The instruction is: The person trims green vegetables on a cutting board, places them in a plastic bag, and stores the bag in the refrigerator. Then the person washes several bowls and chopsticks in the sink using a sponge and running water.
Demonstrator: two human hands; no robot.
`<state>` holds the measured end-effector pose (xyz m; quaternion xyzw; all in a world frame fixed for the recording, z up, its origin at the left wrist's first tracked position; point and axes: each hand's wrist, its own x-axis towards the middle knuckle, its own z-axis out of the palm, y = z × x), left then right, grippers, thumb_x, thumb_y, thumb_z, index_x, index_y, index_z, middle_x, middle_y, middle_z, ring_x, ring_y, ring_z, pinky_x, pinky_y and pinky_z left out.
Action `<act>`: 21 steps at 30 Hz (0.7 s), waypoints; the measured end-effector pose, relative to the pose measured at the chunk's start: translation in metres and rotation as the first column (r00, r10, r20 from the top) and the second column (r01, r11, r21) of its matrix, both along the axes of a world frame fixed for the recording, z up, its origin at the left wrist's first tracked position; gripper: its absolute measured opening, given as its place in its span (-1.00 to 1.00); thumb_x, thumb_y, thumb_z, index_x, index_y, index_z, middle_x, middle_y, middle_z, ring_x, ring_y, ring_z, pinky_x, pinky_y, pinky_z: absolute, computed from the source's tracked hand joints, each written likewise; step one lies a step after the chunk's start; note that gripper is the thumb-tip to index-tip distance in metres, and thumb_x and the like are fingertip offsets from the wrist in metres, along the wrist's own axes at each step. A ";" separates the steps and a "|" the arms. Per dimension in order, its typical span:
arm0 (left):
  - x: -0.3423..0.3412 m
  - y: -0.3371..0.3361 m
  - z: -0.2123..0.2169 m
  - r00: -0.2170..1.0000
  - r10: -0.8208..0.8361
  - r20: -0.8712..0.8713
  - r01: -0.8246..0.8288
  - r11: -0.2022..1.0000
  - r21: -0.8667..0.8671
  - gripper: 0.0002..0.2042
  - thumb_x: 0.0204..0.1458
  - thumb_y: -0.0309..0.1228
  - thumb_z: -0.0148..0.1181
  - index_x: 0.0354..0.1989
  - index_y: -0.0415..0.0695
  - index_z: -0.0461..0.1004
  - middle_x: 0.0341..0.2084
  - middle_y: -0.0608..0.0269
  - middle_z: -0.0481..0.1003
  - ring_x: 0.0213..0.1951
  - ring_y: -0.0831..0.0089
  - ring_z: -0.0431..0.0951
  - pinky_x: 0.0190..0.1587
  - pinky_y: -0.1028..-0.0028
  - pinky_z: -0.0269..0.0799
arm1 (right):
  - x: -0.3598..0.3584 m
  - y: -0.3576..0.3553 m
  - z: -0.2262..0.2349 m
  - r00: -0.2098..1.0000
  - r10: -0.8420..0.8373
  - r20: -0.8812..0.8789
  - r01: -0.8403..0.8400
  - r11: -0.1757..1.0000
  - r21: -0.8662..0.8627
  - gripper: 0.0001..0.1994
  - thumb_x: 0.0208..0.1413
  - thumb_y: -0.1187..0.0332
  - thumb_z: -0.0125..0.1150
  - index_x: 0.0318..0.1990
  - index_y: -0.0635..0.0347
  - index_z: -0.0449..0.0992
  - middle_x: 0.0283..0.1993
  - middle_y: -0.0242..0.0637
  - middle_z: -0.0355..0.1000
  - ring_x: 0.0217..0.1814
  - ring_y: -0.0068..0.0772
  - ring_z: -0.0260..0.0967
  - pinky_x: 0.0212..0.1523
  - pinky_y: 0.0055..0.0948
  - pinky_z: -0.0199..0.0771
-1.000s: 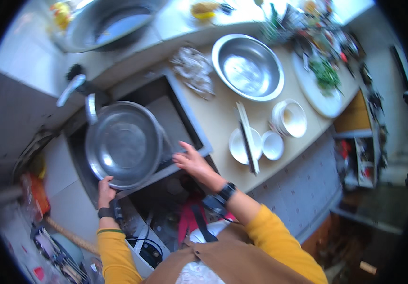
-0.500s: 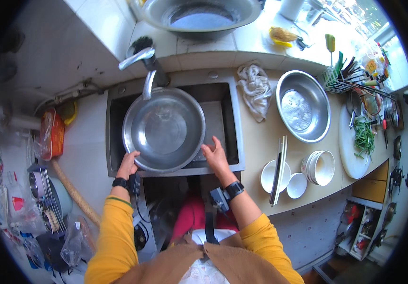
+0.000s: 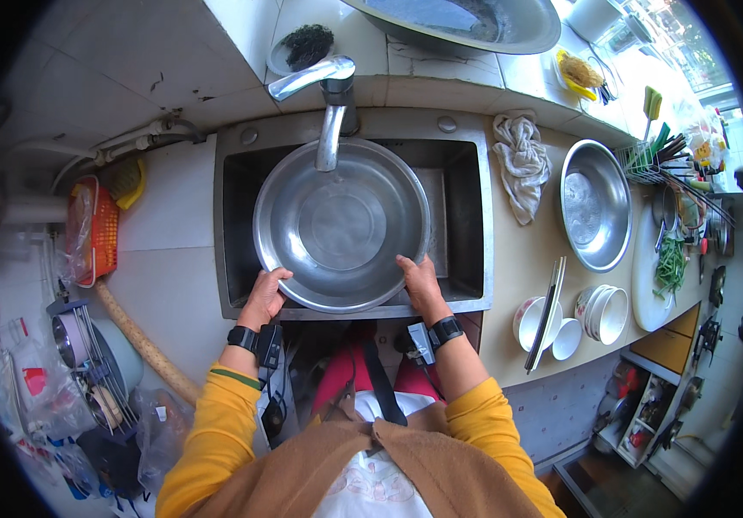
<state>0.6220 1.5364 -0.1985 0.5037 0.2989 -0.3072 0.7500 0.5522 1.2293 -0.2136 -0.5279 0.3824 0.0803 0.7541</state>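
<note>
Gripped at its near rim, the wide steel basin (image 3: pixel 341 224) over the sink (image 3: pixel 466 216) beneath the faucet (image 3: pixel 324 104), left hand (image 3: pixel 265 296) and right hand (image 3: pixel 421 283) fingers curled on opposite edges, equally close.

Basin (image 3: pixel 341 226): steel, brushed, dull sheen. Sink (image 3: pixel 466 216): same metal, matt walls. Tap (image 3: pixel 324 95): polished chrome, glossy. Rag (image 3: pixel 522 164): crumpled grey-white cloth, rough. Second bowl (image 3: pixel 596 205) on counter: shiny metal. Small bowls (image 3: pixel 604 312): glazed white ceramic. Basket (image 3: pixel 102 229): red plastic mesh.
</note>
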 end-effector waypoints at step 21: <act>-0.012 -0.031 0.043 0.994 -0.091 0.054 0.087 0.994 0.073 -0.55 -0.16 -0.59 0.14 0.01 -0.36 0.35 -0.13 0.11 0.44 -0.04 0.26 0.45 0.12 0.30 0.35 | -0.028 -0.017 0.046 0.986 -0.155 0.058 0.156 0.988 -0.015 -0.67 0.11 0.50 0.09 0.05 0.37 0.40 -0.07 -0.19 0.48 -0.07 -0.37 0.41 0.00 -0.36 0.40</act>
